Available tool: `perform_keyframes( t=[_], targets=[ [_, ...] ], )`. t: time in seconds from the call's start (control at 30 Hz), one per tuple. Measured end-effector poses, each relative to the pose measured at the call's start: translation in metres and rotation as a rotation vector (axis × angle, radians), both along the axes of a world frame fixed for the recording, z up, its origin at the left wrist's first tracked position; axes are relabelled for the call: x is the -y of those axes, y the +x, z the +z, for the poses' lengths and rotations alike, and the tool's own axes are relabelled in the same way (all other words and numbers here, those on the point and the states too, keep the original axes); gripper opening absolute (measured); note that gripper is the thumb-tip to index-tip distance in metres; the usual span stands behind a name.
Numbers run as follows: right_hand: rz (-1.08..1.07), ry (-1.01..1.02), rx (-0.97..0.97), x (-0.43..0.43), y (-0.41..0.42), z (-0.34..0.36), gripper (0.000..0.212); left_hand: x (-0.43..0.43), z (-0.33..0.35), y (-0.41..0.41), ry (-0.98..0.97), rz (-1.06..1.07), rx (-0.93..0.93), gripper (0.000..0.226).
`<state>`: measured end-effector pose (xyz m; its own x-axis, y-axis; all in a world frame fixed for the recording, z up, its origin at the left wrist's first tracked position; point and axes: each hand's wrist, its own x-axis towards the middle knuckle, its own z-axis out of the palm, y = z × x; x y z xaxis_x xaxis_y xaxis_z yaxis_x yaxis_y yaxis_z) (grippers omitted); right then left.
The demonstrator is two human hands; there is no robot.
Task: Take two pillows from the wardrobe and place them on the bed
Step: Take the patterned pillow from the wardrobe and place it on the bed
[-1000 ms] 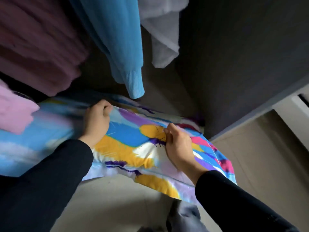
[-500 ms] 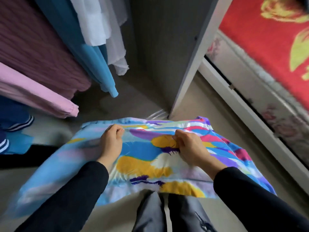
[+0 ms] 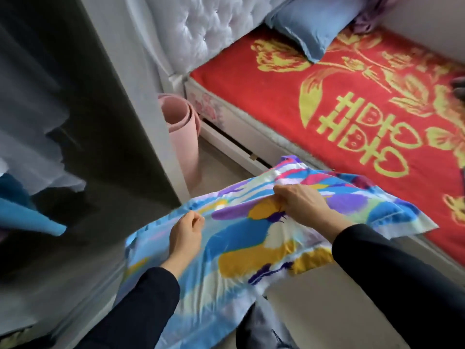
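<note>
A multicoloured pillow (image 3: 241, 250) with blue, yellow and purple patches hangs flat in the air in front of me, outside the wardrobe (image 3: 75, 137). My left hand (image 3: 185, 236) grips its far edge on the left side. My right hand (image 3: 302, 206) pinches the same edge further right. The pillow's right corner reaches over the near edge of the bed (image 3: 276, 96), which has a red cover with yellow patterns. A blue pillow (image 3: 307, 23) lies at the head of the bed.
A rolled pink mat (image 3: 182, 137) stands between the wardrobe side and the bed frame. A white tufted headboard (image 3: 201, 28) rises behind it. Hanging white and blue clothes (image 3: 27, 152) fill the wardrobe on the left. Beige floor (image 3: 314, 308) lies below.
I have turned right from the wardrobe toward the bed. The pillow, held in both hands, has come out of the wardrobe and now reaches the bed's edge.
</note>
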<state>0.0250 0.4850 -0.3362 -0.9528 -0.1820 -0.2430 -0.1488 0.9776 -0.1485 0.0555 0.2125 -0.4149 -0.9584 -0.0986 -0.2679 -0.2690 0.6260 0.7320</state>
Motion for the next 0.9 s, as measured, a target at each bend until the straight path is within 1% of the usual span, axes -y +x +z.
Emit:
perform_keyframes(
  t=[0.2,0.4,0.5,0.67,0.8,0.9],
  targets=[
    [-0.084,0.062,-0.144,-0.117,-0.072,0.028,0.019,-0.129,0.030,-0.078,0.075,0.015,-0.043,0.019],
    [-0.213,0.074,-0.341,-0.193,-0.148,0.052,0.023,-0.216,0.064,-0.163,0.118,0.026,-0.161,0.019],
    [-0.263,0.063,-0.413,-0.216,-0.194,0.061,0.019,-0.244,0.076,-0.213,0.129,0.028,-0.228,0.019],
    [-0.281,0.045,-0.453,-0.248,-0.278,0.061,0.020,-0.272,0.084,-0.305,0.130,-0.015,-0.324,0.019],
    [-0.331,0.014,-0.451,-0.268,-0.359,0.044,0.018,-0.287,0.075,-0.396,0.155,-0.054,-0.347,0.021],
    [-0.381,0.027,-0.428,-0.278,-0.423,0.028,0.019,-0.298,0.063,-0.468,0.122,-0.119,-0.304,0.020]
  ],
)
